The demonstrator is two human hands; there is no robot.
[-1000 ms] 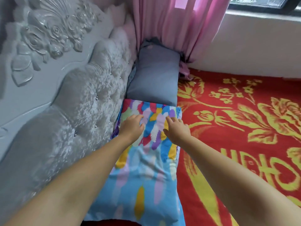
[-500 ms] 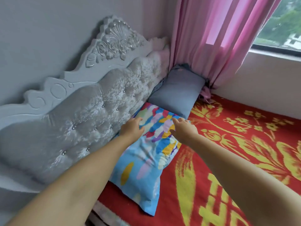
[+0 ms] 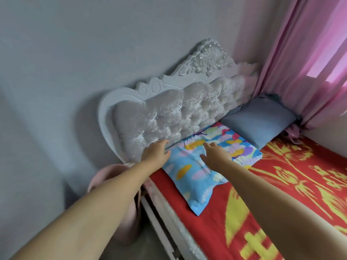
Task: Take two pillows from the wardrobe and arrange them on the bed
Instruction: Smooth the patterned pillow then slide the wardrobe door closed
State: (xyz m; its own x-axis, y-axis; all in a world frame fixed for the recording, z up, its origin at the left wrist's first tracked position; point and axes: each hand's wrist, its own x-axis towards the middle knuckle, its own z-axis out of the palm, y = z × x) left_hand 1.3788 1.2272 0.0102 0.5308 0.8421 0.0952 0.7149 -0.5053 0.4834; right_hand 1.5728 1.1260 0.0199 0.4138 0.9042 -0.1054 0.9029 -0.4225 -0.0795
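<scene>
Both grips are released: left hand [image 3: 156, 153] and right hand [image 3: 216, 153] have lifted off the colourful pillow [image 3: 208, 166], which lies against the headboard [image 3: 169, 117] beside the grey pillow [image 3: 261, 121]. Arrangement looks finished.

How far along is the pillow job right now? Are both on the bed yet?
Done: both pillows lie on the red and yellow blanket along the tufted grey headboard, the plain grey-blue pillow by the pink curtain and the multicoloured blue patterned pillow beside it. In hand: the left hand is at the patterned pillow's headboard edge and the right hand is over its top, fingers relaxed. Left: at most a final straightening.
</scene>
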